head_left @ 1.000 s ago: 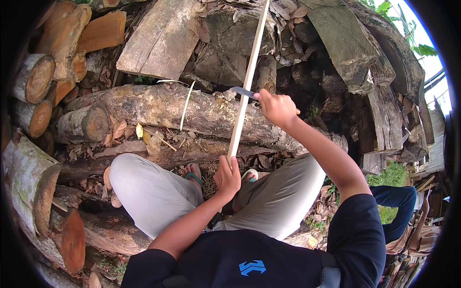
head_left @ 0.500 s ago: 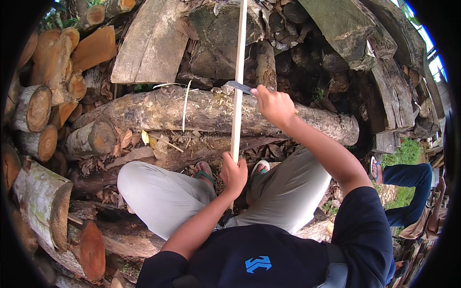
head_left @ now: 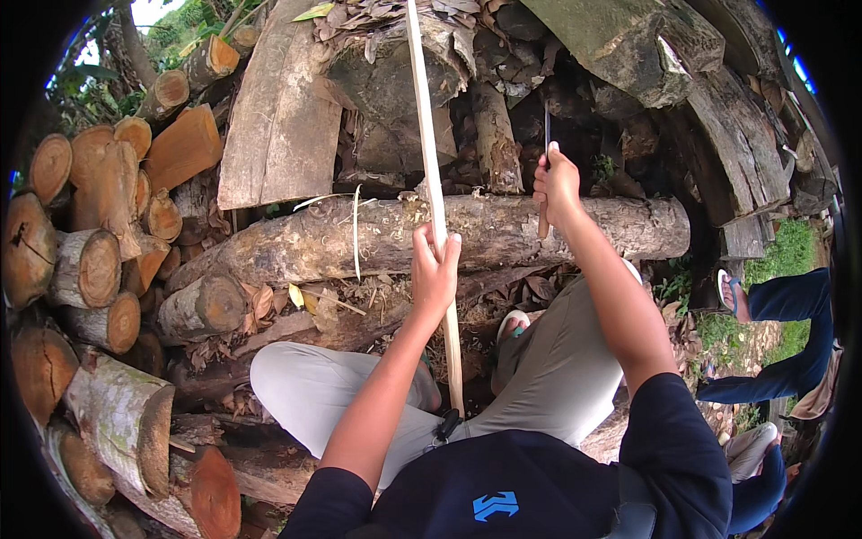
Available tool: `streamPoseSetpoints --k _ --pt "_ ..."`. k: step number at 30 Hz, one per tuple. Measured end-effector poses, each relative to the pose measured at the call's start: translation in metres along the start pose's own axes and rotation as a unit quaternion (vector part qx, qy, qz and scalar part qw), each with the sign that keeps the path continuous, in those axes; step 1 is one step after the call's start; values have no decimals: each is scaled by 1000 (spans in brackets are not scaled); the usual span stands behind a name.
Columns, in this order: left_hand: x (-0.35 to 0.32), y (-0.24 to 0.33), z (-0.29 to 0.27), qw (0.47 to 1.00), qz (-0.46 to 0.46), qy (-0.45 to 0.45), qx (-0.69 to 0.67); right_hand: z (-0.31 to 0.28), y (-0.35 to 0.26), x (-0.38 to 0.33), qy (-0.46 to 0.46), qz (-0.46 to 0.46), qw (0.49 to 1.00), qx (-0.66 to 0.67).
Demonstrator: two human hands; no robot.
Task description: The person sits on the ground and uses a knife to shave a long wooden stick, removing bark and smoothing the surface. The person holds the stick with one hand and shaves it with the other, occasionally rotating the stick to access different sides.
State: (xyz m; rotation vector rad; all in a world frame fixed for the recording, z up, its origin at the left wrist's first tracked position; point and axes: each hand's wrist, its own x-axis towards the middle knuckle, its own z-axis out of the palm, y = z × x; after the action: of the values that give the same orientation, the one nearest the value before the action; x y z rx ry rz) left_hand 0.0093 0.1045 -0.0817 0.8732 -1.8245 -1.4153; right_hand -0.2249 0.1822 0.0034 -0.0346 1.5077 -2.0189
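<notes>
A long pale strip of wood (head_left: 431, 162) runs from my waist away to the far edge, crossing over a lying log (head_left: 512, 225). Around its middle, just above the log's near side, my left hand (head_left: 435, 274) is closed. To the right, my right hand (head_left: 559, 187) grips a knife (head_left: 544, 220) by its brown handle. The narrow dark blade points away from me, apart from the strip. Fine pale shavings lie on the log, and a longer thin sliver (head_left: 356, 234) hangs over it on the left.
Cut logs (head_left: 94, 268) are stacked along the left. A flat board (head_left: 280, 117) leans at the back, and big weathered timbers (head_left: 620, 49) stand back right. Dry leaves lie among the logs. Other people's legs (head_left: 790, 301) show at the right, by some grass.
My left hand has slid farther along the strip, away from my body. My right hand has lifted the knife off the strip, moved right and turned the blade to point away. The view has shifted slightly.
</notes>
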Motion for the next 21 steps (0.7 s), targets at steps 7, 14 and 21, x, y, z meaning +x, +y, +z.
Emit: streamPoseSetpoints --k 7,14,21 --pt "120 70 18 998 19 28 -60 -12 7 4 -27 25 997 -67" --pt "178 81 10 998 30 54 20 0 17 13 22 -193 789 -584" --pt "156 120 6 988 -47 -26 -144 -20 75 40 -109 -182 687 -695"
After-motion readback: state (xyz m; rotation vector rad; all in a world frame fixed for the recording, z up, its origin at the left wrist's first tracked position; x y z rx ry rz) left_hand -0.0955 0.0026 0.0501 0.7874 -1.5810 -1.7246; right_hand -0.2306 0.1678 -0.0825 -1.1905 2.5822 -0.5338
